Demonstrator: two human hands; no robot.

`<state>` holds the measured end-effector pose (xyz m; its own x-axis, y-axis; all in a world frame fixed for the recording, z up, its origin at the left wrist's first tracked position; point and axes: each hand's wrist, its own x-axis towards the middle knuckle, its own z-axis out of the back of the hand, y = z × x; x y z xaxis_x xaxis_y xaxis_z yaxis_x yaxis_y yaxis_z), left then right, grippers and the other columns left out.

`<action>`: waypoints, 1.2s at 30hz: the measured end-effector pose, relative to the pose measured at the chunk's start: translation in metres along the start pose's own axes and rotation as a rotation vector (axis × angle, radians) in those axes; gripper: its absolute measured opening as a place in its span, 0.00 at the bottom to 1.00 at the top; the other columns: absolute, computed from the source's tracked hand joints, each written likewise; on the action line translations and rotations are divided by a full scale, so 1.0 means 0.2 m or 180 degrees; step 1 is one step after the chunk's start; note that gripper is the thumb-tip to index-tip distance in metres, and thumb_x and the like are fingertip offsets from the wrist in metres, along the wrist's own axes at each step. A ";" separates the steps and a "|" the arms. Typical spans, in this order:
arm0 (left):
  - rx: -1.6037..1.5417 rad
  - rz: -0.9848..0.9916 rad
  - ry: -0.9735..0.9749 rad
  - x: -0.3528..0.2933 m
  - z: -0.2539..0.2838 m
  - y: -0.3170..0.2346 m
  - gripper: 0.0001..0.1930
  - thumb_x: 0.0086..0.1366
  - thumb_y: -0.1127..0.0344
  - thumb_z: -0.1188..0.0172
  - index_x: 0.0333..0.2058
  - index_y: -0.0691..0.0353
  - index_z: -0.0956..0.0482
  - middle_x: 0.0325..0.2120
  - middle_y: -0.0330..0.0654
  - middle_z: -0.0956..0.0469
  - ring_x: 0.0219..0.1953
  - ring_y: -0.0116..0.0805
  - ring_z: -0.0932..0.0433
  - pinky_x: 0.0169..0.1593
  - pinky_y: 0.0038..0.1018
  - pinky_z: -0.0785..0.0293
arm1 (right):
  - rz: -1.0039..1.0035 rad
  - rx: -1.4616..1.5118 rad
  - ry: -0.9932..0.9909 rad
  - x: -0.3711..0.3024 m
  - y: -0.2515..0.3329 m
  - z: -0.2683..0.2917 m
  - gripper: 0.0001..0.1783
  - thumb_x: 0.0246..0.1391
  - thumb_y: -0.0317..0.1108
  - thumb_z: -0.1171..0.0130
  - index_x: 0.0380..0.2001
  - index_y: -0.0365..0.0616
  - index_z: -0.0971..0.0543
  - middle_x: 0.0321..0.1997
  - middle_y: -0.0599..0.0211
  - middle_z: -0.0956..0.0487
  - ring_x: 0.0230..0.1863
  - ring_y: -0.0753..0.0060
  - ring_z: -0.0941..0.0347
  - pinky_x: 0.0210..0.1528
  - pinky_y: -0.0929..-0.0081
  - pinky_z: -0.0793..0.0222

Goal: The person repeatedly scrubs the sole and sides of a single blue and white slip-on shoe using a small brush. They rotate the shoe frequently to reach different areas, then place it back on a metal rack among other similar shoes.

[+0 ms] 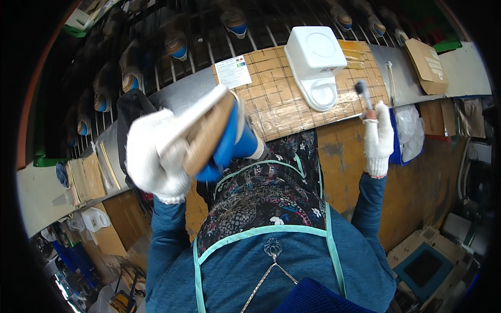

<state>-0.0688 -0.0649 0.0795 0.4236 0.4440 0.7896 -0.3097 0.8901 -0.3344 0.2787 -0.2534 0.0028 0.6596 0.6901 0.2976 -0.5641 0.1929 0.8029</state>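
Note:
In a white knit glove, my left hand [156, 151] is closed round a shoe on a blue last [229, 138]. The shoe is tilted, its tan underside facing the glove; the hand and shoe are smeared by motion. A long white strip runs along the shoe's upper edge; I cannot tell whether it is part of the shoe. My gloved right hand [378, 138], with a bare fingertip showing, grips a small brush [364, 94] with dark bristles pointing up and away. Left of the brush stands a white plastic dispenser [317, 55] with a round dish at its front.
Beneath the dispenser lies a taped cardboard sheet [271, 109] bearing a printed label card [233, 72]. Beyond the bench, several shoes on blue lasts rest on a rack of metal rods [209, 47]. An open cardboard box [425, 65] and a blue bin with clear plastic [408, 133] are at right.

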 end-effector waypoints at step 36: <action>-0.2800 0.1930 0.1978 0.16 -0.24 -0.36 0.10 0.64 0.67 0.35 0.34 0.71 0.16 0.26 0.36 0.20 0.30 0.21 0.23 0.35 0.19 0.26 | -0.0138 0.1395 0.0685 -0.17 0.37 0.19 0.15 0.54 0.39 0.37 0.31 0.34 0.19 0.30 0.64 0.21 0.31 0.76 0.29 0.34 0.81 0.37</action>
<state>0.0085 -0.1088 0.1042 0.8180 0.5684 0.0885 -0.0211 0.1834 -0.9828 0.2337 -0.2888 0.0708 0.5341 0.8255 0.1827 -0.2456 -0.0553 0.9678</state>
